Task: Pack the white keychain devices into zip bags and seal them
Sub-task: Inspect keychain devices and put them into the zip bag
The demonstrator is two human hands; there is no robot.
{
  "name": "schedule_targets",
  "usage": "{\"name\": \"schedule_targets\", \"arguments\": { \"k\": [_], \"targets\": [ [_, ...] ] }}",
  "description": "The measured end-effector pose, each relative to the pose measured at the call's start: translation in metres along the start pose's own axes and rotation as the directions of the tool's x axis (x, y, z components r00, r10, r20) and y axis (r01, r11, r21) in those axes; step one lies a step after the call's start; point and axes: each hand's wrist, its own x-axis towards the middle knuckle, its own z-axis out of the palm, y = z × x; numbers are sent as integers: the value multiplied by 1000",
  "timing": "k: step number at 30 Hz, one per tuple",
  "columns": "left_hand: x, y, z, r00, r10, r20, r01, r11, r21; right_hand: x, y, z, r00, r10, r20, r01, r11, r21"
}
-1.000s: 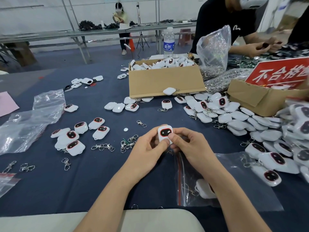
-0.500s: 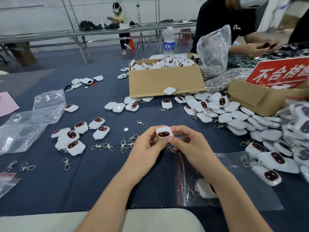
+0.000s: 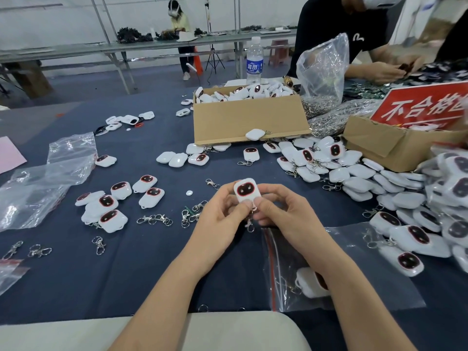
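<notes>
Holding one white keychain device (image 3: 245, 190) up over the dark blue tablecloth (image 3: 141, 274), red-rimmed dark window facing the camera. Pinched from both sides: left hand (image 3: 217, 219) with its thumb on the lower left edge and fingers curled behind, right hand (image 3: 286, 216) with its thumb pressed at the lower right corner. Hanging below it, between the hands, a small metal clasp (image 3: 249, 225). Flat on the cloth under the right forearm, a clear zip bag (image 3: 354, 269) with a red strip along its left edge. Inside it, another device (image 3: 307, 283), partly hidden by the arm.

Around on the cloth: a small cluster of devices (image 3: 109, 203) to the left, loose clasps (image 3: 154, 220) beside them, crumpled clear bags (image 3: 50, 173) farther left, a pink sheet (image 3: 8, 155) at the edge. Straight ahead, an open cardboard box (image 3: 248, 120) heaped with more devices. Right of it, a big heap (image 3: 354, 178) spilling toward the near right corner, a second box (image 3: 390, 145) carrying a red sign (image 3: 425, 105) with white characters, and a clear sack (image 3: 323, 72) of metal clasps. Behind the first box, a water bottle (image 3: 254, 62) with a blue label.

Across the table at the right, a person in a black shirt (image 3: 336, 29), hands together. Farther back in the room — grey floor, white wall, a long metal-framed table (image 3: 126, 46), a person in a yellow top (image 3: 178, 24) standing at it, a tripod (image 3: 211, 54) nearby.
</notes>
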Motion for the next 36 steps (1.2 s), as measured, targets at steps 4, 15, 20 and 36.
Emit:
{"name": "schedule_targets", "arguments": {
  "k": [4, 15, 20, 36],
  "targets": [
    [2, 0, -2, 999, -42, 27, 43, 998, -50, 1, -2, -1, 999, 38, -29, -36, 997, 75],
    [-8, 50, -45, 778, -481, 405, 340, 863, 373, 3, -11, -32, 998, 25, 57, 1, 914, -405],
    [-12, 52, -23, 736, -522, 432, 299, 823, 484, -1, -17, -41, 962, 197, 186, -46, 795, -605],
    [-10, 43, 23, 819, -494, 293, 459, 869, 182, 0, -15, -42, 980, 65, 188, 3, 940, -341]
  ]
}}
